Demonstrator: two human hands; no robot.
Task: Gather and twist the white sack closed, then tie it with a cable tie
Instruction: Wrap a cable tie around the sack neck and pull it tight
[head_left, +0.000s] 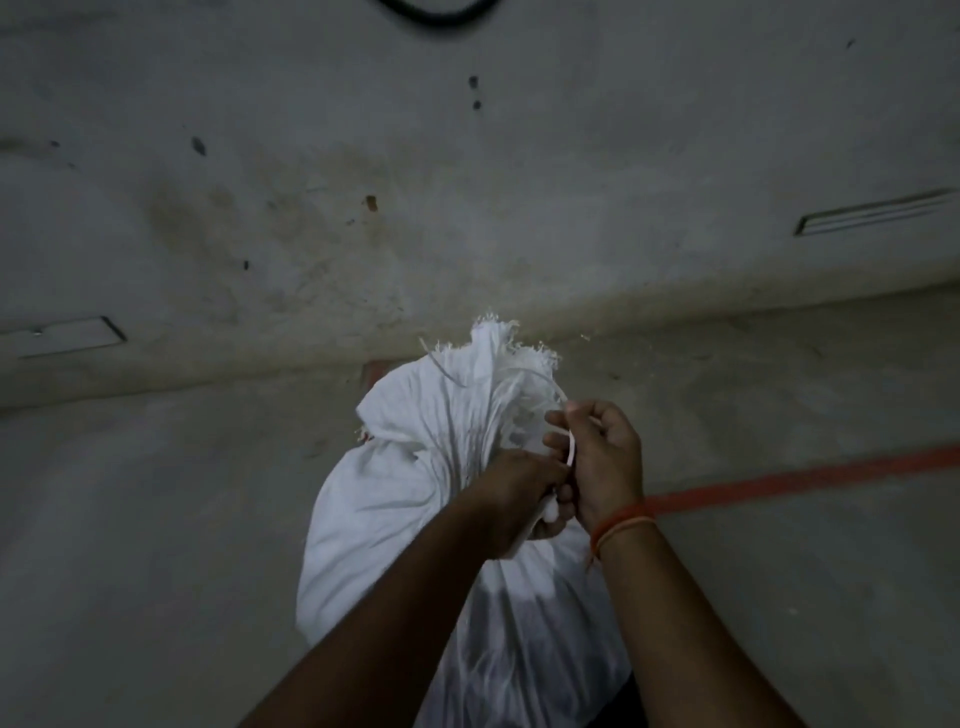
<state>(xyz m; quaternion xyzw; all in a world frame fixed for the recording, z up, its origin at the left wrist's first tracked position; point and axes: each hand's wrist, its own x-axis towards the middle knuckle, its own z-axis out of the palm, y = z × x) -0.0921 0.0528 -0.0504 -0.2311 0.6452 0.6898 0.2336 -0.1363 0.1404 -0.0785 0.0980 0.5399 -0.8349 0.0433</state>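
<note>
A full white woven sack (395, 499) stands upright on the floor in the middle of the head view, its frayed top gathered into a bunch. My left hand (519, 483) grips the gathered neck from the left. My right hand (597, 462) is closed on a thin white cable tie (571, 449) right beside the neck, pinching its strap between thumb and fingers. The two hands touch each other at the neck. How far the tie goes around the neck is hidden by my fingers.
The sack stands on a grey concrete floor close to a stained wall (363, 182). An orange-red line (805, 478) runs across the floor at the right. A dark cable (436, 13) hangs at the top edge.
</note>
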